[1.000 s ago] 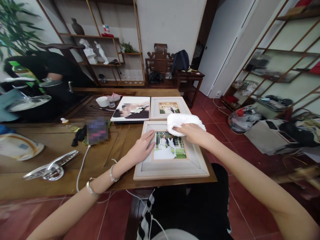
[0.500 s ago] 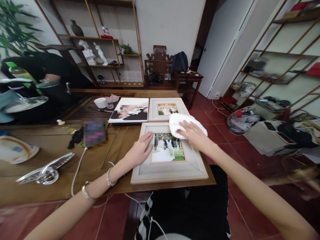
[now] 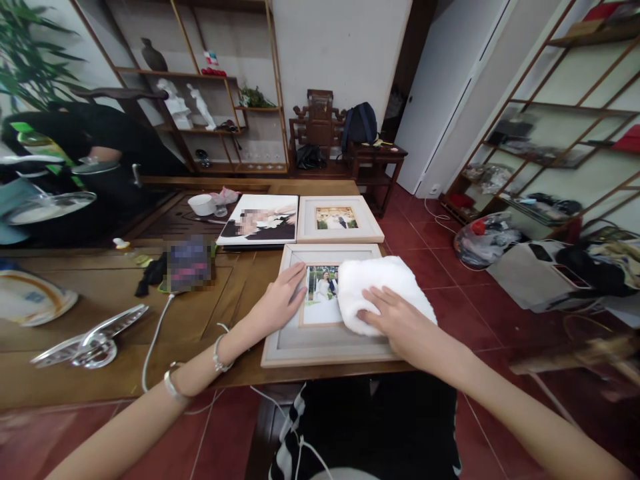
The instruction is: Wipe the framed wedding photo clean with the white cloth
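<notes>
A pale wooden picture frame (image 3: 320,352) lies flat at the table's near edge, with a photo of a couple inside it. My left hand (image 3: 280,300) rests on the frame's left border, fingers stretched out and laid flat near the photo's edge. My right hand (image 3: 400,323) presses a folded white towel (image 3: 383,280) onto the frame's right side. The towel covers the right part of the photo and of the border. Just beyond lie a second framed photo (image 3: 307,227) and a thick photo album (image 3: 267,207).
Left on the wooden table (image 3: 235,280) are a silver metal ornament (image 3: 93,337), a blurred-out dark item (image 3: 190,263) with a white cable, and a small white cup (image 3: 201,205). A person in black (image 3: 135,143) sits across the table. Shelves stand behind and at right.
My right hand has drawn the towel from the frame's upper right corner down toward me, over the photo's right part. My left hand stays in place.
</notes>
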`<state>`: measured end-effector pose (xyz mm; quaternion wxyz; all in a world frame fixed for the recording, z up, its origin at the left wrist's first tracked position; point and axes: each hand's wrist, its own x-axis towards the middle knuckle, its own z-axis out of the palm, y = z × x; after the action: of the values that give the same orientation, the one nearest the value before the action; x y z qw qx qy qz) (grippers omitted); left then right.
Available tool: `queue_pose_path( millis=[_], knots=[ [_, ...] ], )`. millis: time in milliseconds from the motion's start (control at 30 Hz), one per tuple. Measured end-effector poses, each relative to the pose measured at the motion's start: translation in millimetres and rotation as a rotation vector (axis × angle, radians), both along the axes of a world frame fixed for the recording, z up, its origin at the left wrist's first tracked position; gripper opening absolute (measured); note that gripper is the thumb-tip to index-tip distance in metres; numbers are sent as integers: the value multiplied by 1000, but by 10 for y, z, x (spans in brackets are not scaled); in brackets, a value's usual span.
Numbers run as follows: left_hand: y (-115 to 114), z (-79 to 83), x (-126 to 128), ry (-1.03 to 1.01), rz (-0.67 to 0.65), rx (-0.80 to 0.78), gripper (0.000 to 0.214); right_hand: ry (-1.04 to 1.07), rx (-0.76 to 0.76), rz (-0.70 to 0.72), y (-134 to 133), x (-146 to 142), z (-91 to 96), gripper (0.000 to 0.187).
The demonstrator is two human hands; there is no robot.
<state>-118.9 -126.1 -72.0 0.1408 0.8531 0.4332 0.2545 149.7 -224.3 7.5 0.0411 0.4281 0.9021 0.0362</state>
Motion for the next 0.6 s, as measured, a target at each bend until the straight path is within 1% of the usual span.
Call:
queue_pose_path(
  millis=[100,167,233,300,367,433,600],
  knots=[
    [3,-27,4,-13,0,12,48,49,-98,4,-387,29,81,73],
    [8,-40,5,-13,-1,14,48,92,-132,-4,-586,33,91,75],
    [16,-45,4,-9,3,6,47,129,-144,-16,-693,16,64,76],
    [24,-43,0,-3,4,0,48,143,-149,-41,-685,-15,17,76],
    [34,-33,-7,4,-8,6,50,141,-133,-75,-560,-48,-32,76],
    [43,-20,-13,11,-26,16,51,143,-74,-119,-331,-69,-72,74],
    [53,3,-22,6,-36,26,49,167,102,-266,467,-63,-108,68]
  ],
)
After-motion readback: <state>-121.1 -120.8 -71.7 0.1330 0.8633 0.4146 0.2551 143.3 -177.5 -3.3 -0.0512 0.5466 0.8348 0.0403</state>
